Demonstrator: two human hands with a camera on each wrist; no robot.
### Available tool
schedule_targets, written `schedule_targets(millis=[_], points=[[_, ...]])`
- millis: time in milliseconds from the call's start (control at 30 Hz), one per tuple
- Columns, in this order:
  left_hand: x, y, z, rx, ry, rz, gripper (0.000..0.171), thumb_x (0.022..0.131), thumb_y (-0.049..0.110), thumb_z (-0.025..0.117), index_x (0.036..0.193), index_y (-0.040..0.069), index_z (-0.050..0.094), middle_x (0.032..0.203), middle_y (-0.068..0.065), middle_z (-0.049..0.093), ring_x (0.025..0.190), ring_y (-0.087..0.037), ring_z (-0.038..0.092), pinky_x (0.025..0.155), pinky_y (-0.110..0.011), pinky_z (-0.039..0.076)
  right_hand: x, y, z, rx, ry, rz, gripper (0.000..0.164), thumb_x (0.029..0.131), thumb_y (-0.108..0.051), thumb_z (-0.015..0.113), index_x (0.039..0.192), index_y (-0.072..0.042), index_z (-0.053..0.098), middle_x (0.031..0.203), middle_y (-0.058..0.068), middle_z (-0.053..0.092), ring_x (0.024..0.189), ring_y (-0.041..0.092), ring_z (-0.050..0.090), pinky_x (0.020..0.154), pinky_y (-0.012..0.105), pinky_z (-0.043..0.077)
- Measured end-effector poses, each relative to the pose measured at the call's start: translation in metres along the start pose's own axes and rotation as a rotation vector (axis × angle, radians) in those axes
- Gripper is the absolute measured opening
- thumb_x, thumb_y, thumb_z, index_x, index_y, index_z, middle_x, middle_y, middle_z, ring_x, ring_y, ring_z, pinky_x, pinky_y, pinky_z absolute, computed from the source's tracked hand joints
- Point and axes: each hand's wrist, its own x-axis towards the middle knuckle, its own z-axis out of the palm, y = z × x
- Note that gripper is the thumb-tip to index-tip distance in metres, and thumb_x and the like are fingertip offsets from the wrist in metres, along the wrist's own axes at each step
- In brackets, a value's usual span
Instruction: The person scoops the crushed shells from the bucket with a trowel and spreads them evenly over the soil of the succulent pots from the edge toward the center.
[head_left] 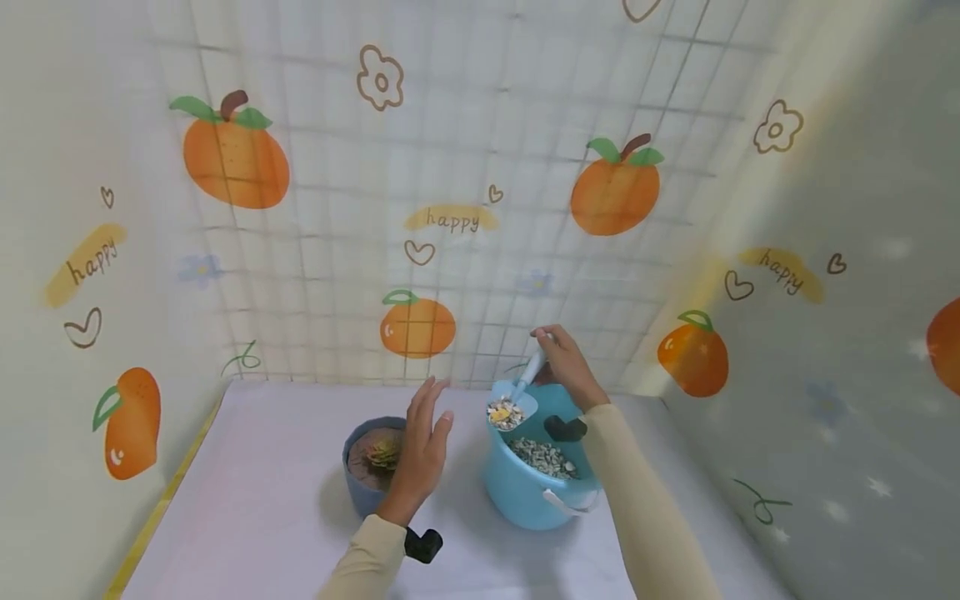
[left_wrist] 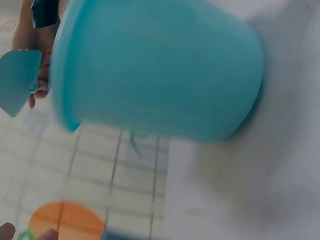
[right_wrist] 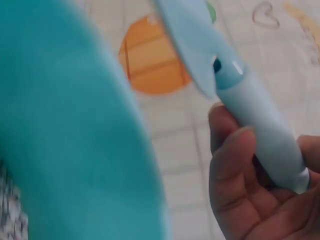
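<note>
My right hand (head_left: 567, 367) grips the handle of a light blue scoop (right_wrist: 265, 130) above a blue bucket (head_left: 517, 492). The scoop's blade carries a heap of pale gravel (head_left: 504, 413) with a yellowish piece in it, level with the bucket's left rim. More grey gravel (head_left: 543, 458) lies inside the bucket. On the left, my left hand (head_left: 420, 454) is raised with its fingers extended beside a blue-grey pot (head_left: 360, 492), partly covering it in the head view. A small succulent (head_left: 381, 452) with yellow-green and reddish leaves stands in the pot's brownish fill.
Pot and bucket stand on a white tabletop (head_left: 262, 500). A white bucket handle (head_left: 566, 504) hangs at the front. Behind rises a wire grid under a printed curtain (head_left: 465, 275) with orange fruit; similar cloth flanks both sides. Each wrist wears a black device (head_left: 423, 546).
</note>
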Motion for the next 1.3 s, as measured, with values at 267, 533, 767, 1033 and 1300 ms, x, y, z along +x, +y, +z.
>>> schedule_targets(millis=[267,533,767,1033,1300], points=[[-0.007,-0.014,-0.063,0.049,0.106,-0.018,0.044,0.107,0.028,0.037,0.151,0.027,0.036,0.159,0.004,0.016,0.144,-0.016,0.018,0.111,-0.050,0.026,0.025,-0.014,0.055,0.059,-0.119,0.004,0.044,0.106,-0.042,0.042,0.136,-0.010,0.047,0.099,0.023,0.059,0.074,0.034,0.067,0.069,0.044,0.057],[-0.020,-0.034,-0.094,0.100,0.151,-0.091,0.044,0.107,0.030,0.042,0.151,0.031,0.036,0.158,0.007,0.017,0.145,-0.016,0.016,0.112,-0.052,0.022,0.034,-0.012,0.086,0.117,-0.201,0.045,0.042,0.106,-0.039,0.043,0.136,-0.009,0.046,0.099,0.024,0.059,0.074,0.034,0.068,0.078,0.054,0.054],[-0.028,-0.043,-0.107,0.166,0.167,-0.126,0.045,0.106,0.032,0.043,0.151,0.025,0.038,0.159,0.000,0.020,0.145,-0.021,0.017,0.110,-0.059,0.022,0.041,-0.001,0.109,0.168,-0.229,0.060,0.035,0.106,-0.036,0.045,0.128,-0.010,0.049,0.090,0.025,0.062,0.069,0.035,0.068,0.071,0.050,0.056],[-0.037,-0.056,-0.099,0.179,0.146,-0.164,0.049,0.105,0.040,0.043,0.151,0.022,0.039,0.158,0.001,0.021,0.145,-0.024,0.019,0.108,-0.062,0.023,0.038,0.011,0.114,0.211,-0.279,0.055,0.032,0.106,-0.032,0.045,0.126,-0.007,0.047,0.089,0.029,0.063,0.071,0.040,0.068,0.071,0.052,0.056],[-0.047,-0.078,-0.090,0.184,0.146,-0.213,0.045,0.105,0.033,0.046,0.149,0.023,0.041,0.158,-0.005,0.022,0.144,-0.029,0.021,0.107,-0.061,0.026,0.040,0.018,0.127,0.213,-0.270,0.029,0.030,0.104,-0.034,0.050,0.123,-0.011,0.050,0.085,0.027,0.064,0.068,0.040,0.068,0.070,0.054,0.055]])
